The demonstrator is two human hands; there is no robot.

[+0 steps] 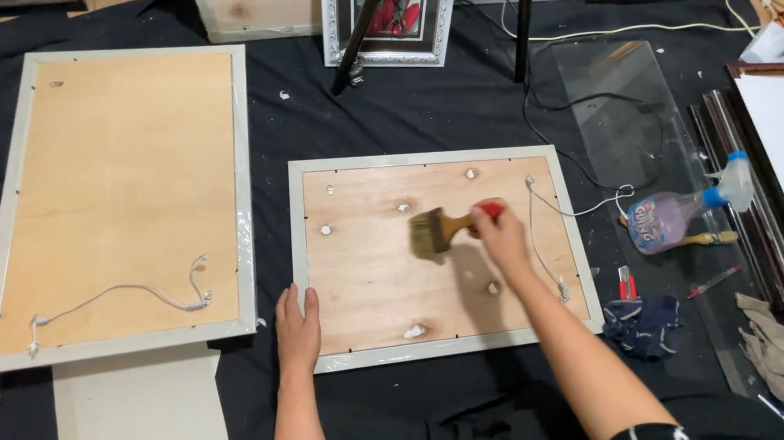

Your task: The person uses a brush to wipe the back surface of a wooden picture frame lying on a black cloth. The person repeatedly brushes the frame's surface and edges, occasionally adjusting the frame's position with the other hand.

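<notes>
A picture frame [555, 229] lies face down on black cloth, its wooden backing board [389, 271] showing several white glue blobs. My right hand [500, 236] grips a red-handled paintbrush [439, 229], its bristles on the board near the middle. My left hand [297, 328] lies flat on the frame's lower left corner, fingers together. A white hanging cord [540, 231] runs along the board's right side.
A larger face-down frame [120, 185] with a cord lies to the left. A spray bottle [683, 210], a second brush [707, 238], a dark rag [643, 323] and a glass sheet [620, 109] sit to the right. Framed pictures and tripod legs [525, 1] stand behind.
</notes>
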